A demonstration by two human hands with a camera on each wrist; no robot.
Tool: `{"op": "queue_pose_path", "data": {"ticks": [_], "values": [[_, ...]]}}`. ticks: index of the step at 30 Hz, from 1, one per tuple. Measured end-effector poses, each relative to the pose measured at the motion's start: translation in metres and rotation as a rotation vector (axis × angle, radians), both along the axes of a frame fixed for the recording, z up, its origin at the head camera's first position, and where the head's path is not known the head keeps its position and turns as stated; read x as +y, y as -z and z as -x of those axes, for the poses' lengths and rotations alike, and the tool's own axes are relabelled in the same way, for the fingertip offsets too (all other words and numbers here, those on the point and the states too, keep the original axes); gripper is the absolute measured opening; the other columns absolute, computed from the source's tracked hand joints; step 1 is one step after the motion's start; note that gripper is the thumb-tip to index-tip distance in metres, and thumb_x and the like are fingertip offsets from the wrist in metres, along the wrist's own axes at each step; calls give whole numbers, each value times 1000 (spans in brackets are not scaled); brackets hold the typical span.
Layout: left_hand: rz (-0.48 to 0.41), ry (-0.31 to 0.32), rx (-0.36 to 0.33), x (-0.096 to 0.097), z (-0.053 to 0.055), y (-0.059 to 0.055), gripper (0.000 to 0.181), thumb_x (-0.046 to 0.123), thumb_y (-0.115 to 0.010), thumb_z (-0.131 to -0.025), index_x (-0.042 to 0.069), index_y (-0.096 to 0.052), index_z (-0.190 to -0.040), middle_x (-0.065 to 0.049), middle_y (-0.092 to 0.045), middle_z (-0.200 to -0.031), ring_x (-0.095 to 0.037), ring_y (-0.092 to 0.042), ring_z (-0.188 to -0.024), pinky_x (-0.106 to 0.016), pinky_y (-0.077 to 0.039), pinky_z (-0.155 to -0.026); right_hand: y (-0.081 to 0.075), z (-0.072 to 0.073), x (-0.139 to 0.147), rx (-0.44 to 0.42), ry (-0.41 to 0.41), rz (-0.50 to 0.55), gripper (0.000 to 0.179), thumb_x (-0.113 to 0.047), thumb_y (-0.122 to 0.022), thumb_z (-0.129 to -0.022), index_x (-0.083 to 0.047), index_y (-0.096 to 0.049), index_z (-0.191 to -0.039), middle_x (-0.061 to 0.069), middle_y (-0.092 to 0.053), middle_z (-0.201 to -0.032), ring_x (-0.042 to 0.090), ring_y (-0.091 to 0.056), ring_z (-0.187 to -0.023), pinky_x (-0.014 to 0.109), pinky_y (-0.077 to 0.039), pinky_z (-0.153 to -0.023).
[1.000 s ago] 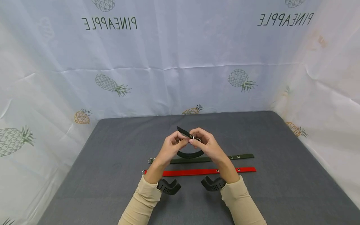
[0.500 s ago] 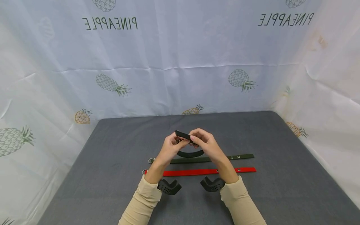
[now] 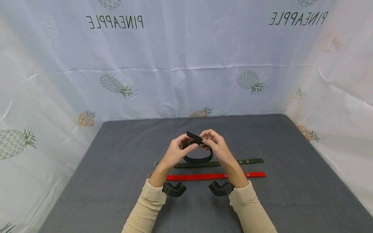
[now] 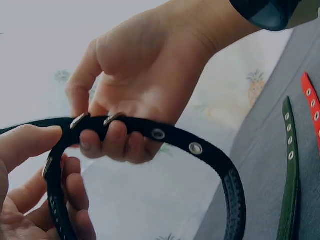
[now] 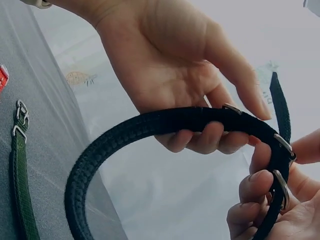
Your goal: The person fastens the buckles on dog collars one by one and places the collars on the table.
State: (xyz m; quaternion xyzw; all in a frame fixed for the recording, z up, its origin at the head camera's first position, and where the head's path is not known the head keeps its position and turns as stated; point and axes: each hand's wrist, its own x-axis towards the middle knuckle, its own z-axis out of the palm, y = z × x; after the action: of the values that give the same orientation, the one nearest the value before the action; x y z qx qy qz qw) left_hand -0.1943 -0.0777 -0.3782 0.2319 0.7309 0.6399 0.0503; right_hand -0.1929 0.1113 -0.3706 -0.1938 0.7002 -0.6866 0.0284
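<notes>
A black pet collar (image 3: 198,160), bent into a loop, is held above the table between both hands. My left hand (image 3: 176,151) grips it on the left; in the right wrist view, the left hand's (image 5: 165,65) fingers curl under the strap. On the other side my right hand (image 3: 219,147) pinches the collar near its metal buckle (image 5: 283,145). The strap's free end (image 3: 193,136) sticks up to the left past the buckle. Metal eyelets (image 4: 195,148) show along the band in the left wrist view. Fingers partly hide the buckle.
A green collar (image 3: 201,164) and a red collar (image 3: 195,177) lie stretched out side by side on the grey table (image 3: 122,168), below the hands. Behind and at both sides hangs a white curtain (image 3: 180,90) printed with pineapples.
The free end dipped to the left, then rose again and sits slightly farther right. More of the loop's right side shows. Both hands still hold the black collar; the other collars stay put.
</notes>
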Motion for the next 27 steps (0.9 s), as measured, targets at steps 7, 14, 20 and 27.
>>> {"op": "queue_pose_path", "data": {"ticks": [7,14,20,27], "values": [[-30,-7,-19,-2,3,4,36,13,-65,-92,4,-59,-126,-19,-60,-128,-21,-57,-118,-28,-48,-99,0,2,3,-36,40,63,16,-6,-39,-99,-10,-53,-105,-7,-58,-83,9,-55,-72,22,-47,-70],[-44,-8,5,-2,4,5,37,18,-66,-92,2,-61,-125,-22,-60,-126,-12,-61,-110,-20,-52,-93,-2,1,5,-50,37,102,21,-8,-38,-100,-20,-55,-99,-7,-57,-88,11,-54,-75,23,-47,-73],[-12,-44,153,2,2,6,30,13,-65,-92,2,-64,-119,-21,-64,-116,1,-61,-94,-18,-53,-85,-7,-1,10,-67,13,2,23,-18,-38,-104,-5,-55,-111,-6,-55,-96,16,-54,-79,32,-42,-83],[28,-65,264,3,0,7,27,13,-66,-91,4,-66,-117,-17,-65,-110,-4,-58,-86,-22,-52,-74,-11,-3,11,-78,-37,-65,40,-31,-39,-105,5,-56,-111,-8,-56,-99,14,-54,-89,34,-44,-89]]}}
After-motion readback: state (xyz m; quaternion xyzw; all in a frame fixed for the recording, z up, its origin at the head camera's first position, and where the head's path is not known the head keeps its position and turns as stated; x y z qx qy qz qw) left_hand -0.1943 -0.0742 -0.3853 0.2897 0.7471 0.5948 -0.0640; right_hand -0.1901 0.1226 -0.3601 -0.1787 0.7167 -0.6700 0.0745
